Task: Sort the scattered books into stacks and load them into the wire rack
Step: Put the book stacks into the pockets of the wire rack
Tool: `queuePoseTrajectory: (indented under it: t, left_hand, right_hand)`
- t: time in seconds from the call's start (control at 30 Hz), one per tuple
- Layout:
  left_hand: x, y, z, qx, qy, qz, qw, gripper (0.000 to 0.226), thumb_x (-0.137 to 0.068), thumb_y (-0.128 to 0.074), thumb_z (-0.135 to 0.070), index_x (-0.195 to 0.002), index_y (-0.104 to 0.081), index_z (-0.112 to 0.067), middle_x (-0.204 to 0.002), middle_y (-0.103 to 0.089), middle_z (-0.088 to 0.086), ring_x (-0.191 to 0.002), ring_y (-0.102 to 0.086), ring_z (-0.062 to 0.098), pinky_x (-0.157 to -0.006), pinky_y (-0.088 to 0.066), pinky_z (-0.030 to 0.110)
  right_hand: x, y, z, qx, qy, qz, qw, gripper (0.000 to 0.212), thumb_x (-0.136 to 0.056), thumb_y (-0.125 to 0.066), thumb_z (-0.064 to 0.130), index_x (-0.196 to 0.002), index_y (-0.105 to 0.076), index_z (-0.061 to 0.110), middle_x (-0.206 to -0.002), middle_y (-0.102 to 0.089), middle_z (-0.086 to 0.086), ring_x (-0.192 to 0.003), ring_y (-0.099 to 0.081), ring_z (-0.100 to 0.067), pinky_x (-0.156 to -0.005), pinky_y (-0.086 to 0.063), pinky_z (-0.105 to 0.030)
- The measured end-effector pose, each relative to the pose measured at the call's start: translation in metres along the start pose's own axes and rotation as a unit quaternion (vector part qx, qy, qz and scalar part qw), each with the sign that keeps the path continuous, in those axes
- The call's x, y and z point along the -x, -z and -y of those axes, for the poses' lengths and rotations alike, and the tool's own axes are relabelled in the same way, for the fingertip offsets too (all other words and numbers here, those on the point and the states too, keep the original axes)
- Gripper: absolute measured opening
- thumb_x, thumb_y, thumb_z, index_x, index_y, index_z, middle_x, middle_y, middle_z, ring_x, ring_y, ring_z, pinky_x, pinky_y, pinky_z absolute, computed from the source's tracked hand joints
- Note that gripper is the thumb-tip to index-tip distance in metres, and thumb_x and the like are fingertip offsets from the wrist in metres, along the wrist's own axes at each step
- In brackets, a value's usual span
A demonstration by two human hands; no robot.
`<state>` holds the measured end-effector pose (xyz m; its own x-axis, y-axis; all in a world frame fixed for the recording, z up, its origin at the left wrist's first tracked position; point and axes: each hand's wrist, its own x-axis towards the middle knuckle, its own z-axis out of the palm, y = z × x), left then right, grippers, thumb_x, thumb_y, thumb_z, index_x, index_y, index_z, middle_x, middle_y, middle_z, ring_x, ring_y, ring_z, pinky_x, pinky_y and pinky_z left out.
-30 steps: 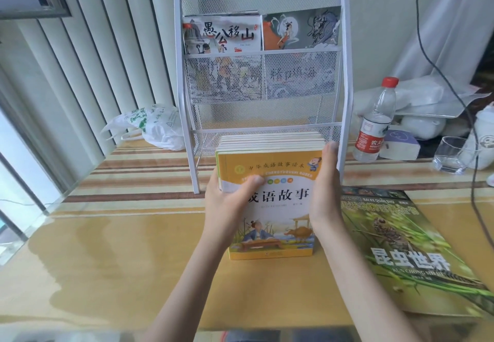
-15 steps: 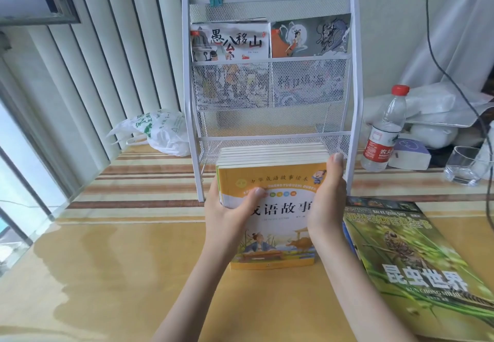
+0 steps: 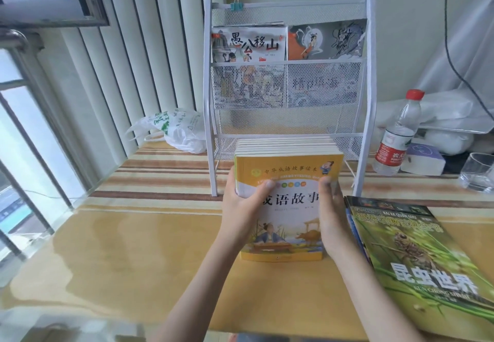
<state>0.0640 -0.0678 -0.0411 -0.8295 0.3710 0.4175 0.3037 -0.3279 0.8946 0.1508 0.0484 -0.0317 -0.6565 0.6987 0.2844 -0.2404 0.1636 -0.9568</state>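
Observation:
A stack of yellow storybooks (image 3: pixel 290 170) stands in front of the white wire rack (image 3: pixel 287 84) on the table. My left hand (image 3: pixel 244 208) grips its left side with the thumb on the cover. My right hand (image 3: pixel 331 216) grips its right side, thumb on the cover too. The rack's upper pocket holds two picture books (image 3: pixel 287 42); its lower pocket (image 3: pixel 286 127) shows nothing inside. A second pile topped by a green insect book (image 3: pixel 411 256) lies flat to the right.
A white plastic bag (image 3: pixel 173 130) lies left of the rack. Right of it stand a water bottle (image 3: pixel 398 135), a small white box (image 3: pixel 422 157) and a glass (image 3: pixel 478 171). Window bars and a radiator line the left side.
My right thumb has come round from the stack's right edge onto the front cover. The stack stays between both hands in front of the rack.

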Motion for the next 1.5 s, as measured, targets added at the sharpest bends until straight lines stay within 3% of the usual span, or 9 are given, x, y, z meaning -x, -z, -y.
queuePoseTrajectory:
  t: [0.13,0.37,0.57,0.83,1.03,1.13,1.23,1.37,1.5]
  left_hand:
    - [0.006,-0.001,0.001,0.004,-0.009,-0.015,1.0,0.036,-0.066,-0.077,-0.041,-0.096,-0.064,-0.027,-0.092,-0.073,-0.006,-0.087,-0.069,0.01,-0.069,-0.052,0.017]
    - [0.022,-0.001,0.01,-0.003,0.027,-0.024,0.999,0.055,-0.065,-0.076,-0.045,-0.109,-0.062,-0.015,-0.101,-0.071,0.0,-0.09,-0.069,0.009,-0.067,-0.053,0.017]
    - [0.017,-0.004,0.005,0.002,0.015,-0.047,0.999,0.046,-0.061,-0.075,-0.045,-0.099,-0.067,-0.021,-0.092,-0.074,-0.008,-0.084,-0.069,0.004,-0.063,-0.05,0.011]
    - [-0.106,-0.004,-0.076,-0.052,-0.135,-0.012,0.989,0.044,-0.065,-0.077,-0.048,-0.1,-0.063,-0.025,-0.092,-0.073,-0.009,-0.087,-0.07,0.007,-0.068,-0.054,0.019]
    - [-0.203,0.006,-0.095,-0.161,-0.175,-0.004,0.971,0.056,-0.067,-0.068,-0.058,-0.106,-0.063,-0.018,-0.099,-0.071,-0.004,-0.097,-0.067,0.015,-0.083,-0.056,0.044]
    - [-0.221,0.019,-0.081,-0.339,-0.184,-0.092,0.918,0.057,-0.063,-0.049,-0.075,-0.097,-0.064,-0.031,-0.095,-0.061,-0.015,-0.11,-0.045,0.018,-0.099,-0.039,0.048]
    - [-0.223,0.028,-0.068,-0.387,-0.206,-0.134,0.889,0.066,-0.063,-0.044,-0.077,-0.099,-0.068,-0.028,-0.12,-0.05,0.002,-0.124,-0.03,0.027,-0.108,-0.026,0.047]
    - [-0.218,0.038,-0.049,-0.394,-0.171,-0.109,0.897,0.069,-0.062,-0.042,-0.077,-0.103,-0.068,-0.028,-0.131,-0.043,0.004,-0.13,-0.023,0.025,-0.112,-0.018,0.044]
    - [-0.215,0.041,-0.035,-0.361,-0.183,-0.065,0.912,0.072,-0.064,-0.047,-0.075,-0.112,-0.067,-0.024,-0.133,-0.048,0.007,-0.134,-0.023,0.017,-0.109,-0.023,0.025]
  right_hand:
    - [0.006,0.001,-0.003,-0.038,0.056,-0.006,0.998,0.089,-0.044,-0.057,0.09,-0.104,-0.055,0.024,-0.092,-0.064,0.016,-0.083,-0.061,0.011,-0.07,-0.044,-0.006]
    - [0.011,0.001,0.001,-0.054,0.074,-0.024,0.996,0.085,-0.05,-0.059,0.086,-0.105,-0.057,0.022,-0.096,-0.065,0.014,-0.087,-0.061,0.009,-0.071,-0.043,-0.005]
    - [0.007,-0.003,-0.006,-0.089,0.072,-0.039,0.993,0.029,-0.079,-0.067,0.046,-0.097,-0.059,0.024,-0.082,-0.07,0.017,-0.079,-0.063,0.01,-0.067,-0.045,-0.006]
    - [-0.088,-0.047,0.084,-0.151,0.188,-0.05,0.969,0.009,-0.093,-0.055,0.014,-0.098,-0.055,0.021,-0.091,-0.062,0.014,-0.075,-0.059,0.017,-0.066,-0.041,-0.002]
    - [-0.178,-0.086,0.107,-0.143,0.227,-0.039,0.962,0.013,-0.091,-0.059,0.018,-0.104,-0.055,0.015,-0.094,-0.064,0.011,-0.082,-0.062,0.01,-0.075,-0.044,-0.009]
    - [-0.198,-0.1,0.094,-0.124,0.246,-0.049,0.96,0.01,-0.087,-0.062,0.029,-0.096,-0.057,0.027,-0.09,-0.065,0.018,-0.085,-0.062,0.009,-0.076,-0.043,-0.008]
    - [-0.201,-0.107,0.082,-0.117,0.265,-0.052,0.956,0.014,-0.083,-0.062,0.038,-0.093,-0.058,0.029,-0.086,-0.068,0.019,-0.083,-0.063,0.008,-0.072,-0.042,-0.005]
    - [-0.196,-0.113,0.06,-0.096,0.247,-0.065,0.962,0.025,-0.077,-0.064,0.045,-0.09,-0.061,0.025,-0.077,-0.068,0.022,-0.077,-0.062,0.011,-0.067,-0.043,-0.006]
    - [-0.19,-0.113,0.04,-0.092,0.237,-0.081,0.964,0.029,-0.077,-0.062,0.048,-0.092,-0.059,0.023,-0.076,-0.067,0.026,-0.074,-0.061,0.013,-0.063,-0.042,-0.004]
